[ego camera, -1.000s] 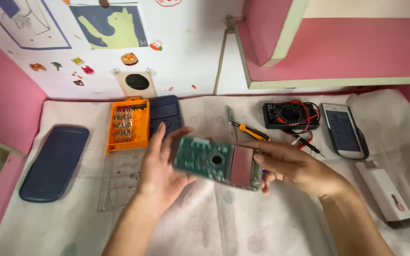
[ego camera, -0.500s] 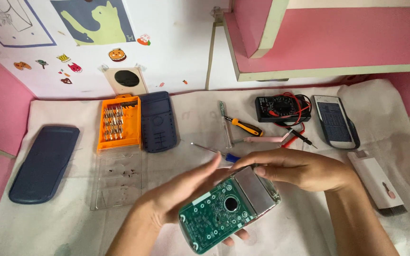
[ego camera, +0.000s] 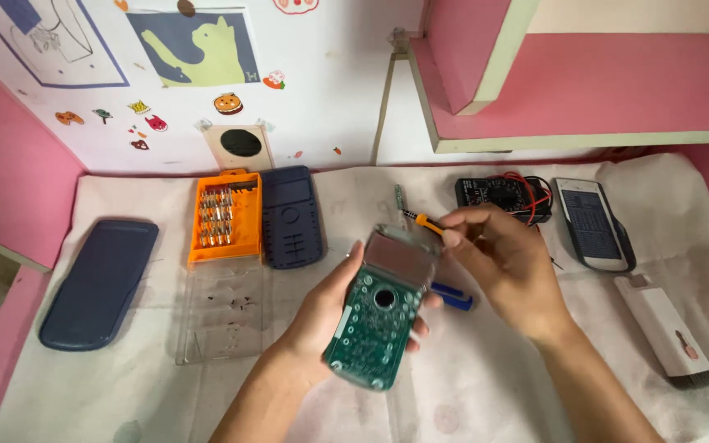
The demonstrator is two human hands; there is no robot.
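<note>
Green circuit board [ego camera: 377, 316] with its display panel is resting component-side up in the cupped left hand [ego camera: 334, 316] above the counter [ego camera: 486, 385], steadied for the right hand [ego camera: 502, 262], whose fingers are pinching a small orange-handled screwdriver [ego camera: 425, 221].

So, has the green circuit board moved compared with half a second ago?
Yes. The green circuit board in the left hand was lying slanted below the blue pen; now it stands more upright and higher, its top end nearer the yellow screwdriver.
</note>
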